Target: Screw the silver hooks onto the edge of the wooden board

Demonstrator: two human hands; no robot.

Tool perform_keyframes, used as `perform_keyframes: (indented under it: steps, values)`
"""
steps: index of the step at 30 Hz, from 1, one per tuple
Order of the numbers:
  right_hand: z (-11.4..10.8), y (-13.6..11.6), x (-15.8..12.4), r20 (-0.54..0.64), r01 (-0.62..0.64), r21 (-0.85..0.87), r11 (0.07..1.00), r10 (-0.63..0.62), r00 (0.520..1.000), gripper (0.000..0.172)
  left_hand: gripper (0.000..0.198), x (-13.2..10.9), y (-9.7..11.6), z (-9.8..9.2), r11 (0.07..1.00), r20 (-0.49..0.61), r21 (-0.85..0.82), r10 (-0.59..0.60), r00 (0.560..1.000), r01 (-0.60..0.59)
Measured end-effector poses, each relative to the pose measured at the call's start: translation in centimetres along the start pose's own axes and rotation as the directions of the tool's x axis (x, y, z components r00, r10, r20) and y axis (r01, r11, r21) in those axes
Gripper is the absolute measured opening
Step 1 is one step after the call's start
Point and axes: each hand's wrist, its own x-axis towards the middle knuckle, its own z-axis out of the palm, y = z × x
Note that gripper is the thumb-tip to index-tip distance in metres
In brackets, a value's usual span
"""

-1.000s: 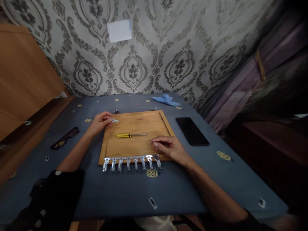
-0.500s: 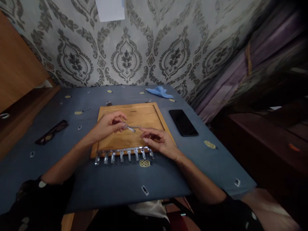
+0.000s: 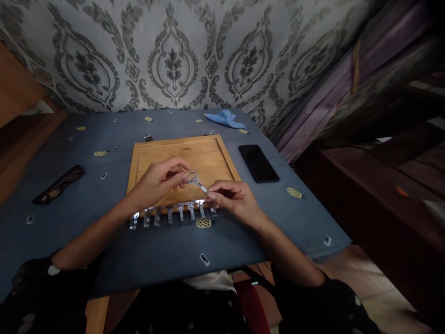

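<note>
Over the wooden board [image 3: 194, 155], my left hand [image 3: 165, 178] pinches a small shiny metal piece [image 3: 195, 180] between thumb and fingertips. A thin rod-like part shows by those fingertips. My right hand [image 3: 234, 199] is closed in a pinch on the lower right end of the same piece. Its exact kind is too small to make out. Below both hands, several similar shiny metal pieces [image 3: 170, 215] stand in a row along the board's near edge, their curved strips hanging toward me. My right hand partly covers the row's right end.
A black phone [image 3: 259, 163] lies right of the board. Dark glasses [image 3: 59, 184] rest at the left. A blue cloth [image 3: 225, 118] is at the back of the cloth-covered table [image 3: 149, 257], near the patterned wall. A wooden cabinet [image 3: 21, 88] stands at left.
My right hand has come in and closed on the free end of the metal piece, which is now held between both hands. The camera view has tilted down slightly.
</note>
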Motion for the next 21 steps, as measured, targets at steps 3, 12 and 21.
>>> perform_keyframes:
  steps: [3,12,21]
  values:
    - [-1.0,0.3,-2.0,-0.141,-0.056,0.020,0.998,0.058,0.988,0.045,0.024,-0.4,0.3,0.1,0.994,-0.005,0.111,0.019,1.000,-0.018]
    - [-0.9,1.8,-7.1,-0.236,-0.197,-0.072,0.978,0.175,0.956,0.048,0.026,-1.3,1.3,2.8,0.891,0.174,0.425,0.093,0.980,-0.160]
    - [-0.7,2.4,-6.8,-0.234,-0.225,-0.026,0.974,0.213,0.949,0.036,0.039,-1.2,0.7,5.1,0.806,0.269,0.556,0.058,0.962,-0.204]
